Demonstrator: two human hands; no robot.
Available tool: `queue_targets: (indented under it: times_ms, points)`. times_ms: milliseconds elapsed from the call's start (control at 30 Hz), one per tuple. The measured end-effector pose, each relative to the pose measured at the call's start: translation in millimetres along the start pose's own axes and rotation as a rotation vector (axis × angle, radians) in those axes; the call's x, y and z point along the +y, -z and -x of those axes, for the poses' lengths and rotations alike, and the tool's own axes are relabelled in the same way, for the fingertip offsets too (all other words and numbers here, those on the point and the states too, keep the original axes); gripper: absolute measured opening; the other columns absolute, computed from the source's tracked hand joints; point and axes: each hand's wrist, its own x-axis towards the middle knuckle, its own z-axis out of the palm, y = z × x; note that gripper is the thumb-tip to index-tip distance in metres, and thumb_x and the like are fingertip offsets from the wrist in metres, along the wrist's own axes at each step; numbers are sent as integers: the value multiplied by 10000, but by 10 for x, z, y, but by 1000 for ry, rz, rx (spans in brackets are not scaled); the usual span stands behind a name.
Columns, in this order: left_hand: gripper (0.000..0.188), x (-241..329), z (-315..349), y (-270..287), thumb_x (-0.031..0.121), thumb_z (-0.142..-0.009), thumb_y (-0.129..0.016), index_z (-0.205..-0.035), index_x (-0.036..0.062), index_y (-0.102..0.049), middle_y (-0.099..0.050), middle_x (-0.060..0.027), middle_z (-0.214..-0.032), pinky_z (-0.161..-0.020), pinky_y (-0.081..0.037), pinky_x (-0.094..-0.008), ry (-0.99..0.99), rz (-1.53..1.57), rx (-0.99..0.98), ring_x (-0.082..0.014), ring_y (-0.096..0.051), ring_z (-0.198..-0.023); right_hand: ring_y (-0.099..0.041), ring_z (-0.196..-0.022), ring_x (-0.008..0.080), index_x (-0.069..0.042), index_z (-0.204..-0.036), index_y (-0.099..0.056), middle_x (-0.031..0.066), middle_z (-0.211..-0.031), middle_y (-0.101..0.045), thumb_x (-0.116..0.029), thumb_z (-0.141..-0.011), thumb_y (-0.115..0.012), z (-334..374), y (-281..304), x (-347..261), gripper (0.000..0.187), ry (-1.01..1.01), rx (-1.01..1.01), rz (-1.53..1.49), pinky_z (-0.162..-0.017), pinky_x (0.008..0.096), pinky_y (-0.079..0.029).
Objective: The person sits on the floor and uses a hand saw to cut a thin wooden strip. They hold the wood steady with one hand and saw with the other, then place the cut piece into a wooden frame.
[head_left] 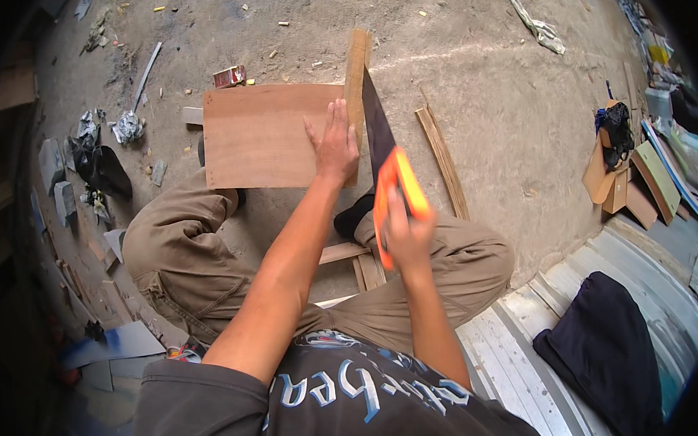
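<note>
Just beyond my crossed legs [183, 252], over the floor [502, 113]: wood panel [264, 135], flat, rectangular, reddish-brown, faint grain, small dark spots near the left edge. Yellow-brown wood strip [356, 66] runs along its right side, longer than the panel edge, top end sticking out past it. My left hand [335, 143] lies flat, fingers extended, at the panel's right edge by the strip. My right hand [408, 229] is clamped on the saw [381, 140]: orange handle, dark tapered blade alongside the strip. Can't tell if teeth touch wood.
</note>
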Motion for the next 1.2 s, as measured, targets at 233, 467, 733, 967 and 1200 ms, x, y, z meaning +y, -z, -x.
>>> queue_targets:
  times_ms: [233, 467, 733, 967, 1200]
  points:
    - [606, 36, 93, -52, 161, -942, -419, -1507, 21, -251, -351, -121, -1539, -1148, 47, -615, 6, 26, -18, -234, -273, -1453, -489, -579, 53, 29, -834, -639, -9, -627, -550, -152, -921, -575, -621, -96, 316, 211, 15, 67, 135, -524, 250, -393]
    - [597, -50, 4, -2, 185, -941, -428, -1503, 49, -284, -349, -103, -1543, -1155, 39, -608, -14, 24, 37, -209, -279, -1452, -496, -592, 40, 37, -1041, -643, -31, -685, -552, -125, -947, -555, 65, 161, 165, 207, -60, 25, -33, -533, 210, -389]
    - [593, 16, 3, -37, 185, -947, -423, -1506, 52, -276, -351, -104, -1541, -1159, 33, -602, 11, 24, 6, -209, -281, -1450, -395, -419, 36, 17, -1106, -642, -63, -578, -463, -130, -947, -548, -310, -50, 413, 236, 162, 45, 58, -388, 239, -307]
    - [588, -22, 13, 9, 175, -960, -412, -1509, 31, -261, -354, -117, -1536, -1150, 48, -604, -25, 46, -17, -227, -276, -1452, -488, -648, 34, 45, -1063, -652, -21, -734, -570, -148, -958, -535, -644, 3, 371, 249, -7, 37, 76, -565, 215, -399]
    - [534, 87, -3, 23, 242, -969, -415, -1472, 71, -360, -363, -95, -1536, -1163, 46, -600, -83, 75, -72, -207, -277, -1451, -513, -548, 76, 39, -867, -611, 6, -608, -558, -163, -929, -561, -655, -61, 430, 218, 70, 112, 184, -501, 268, -407]
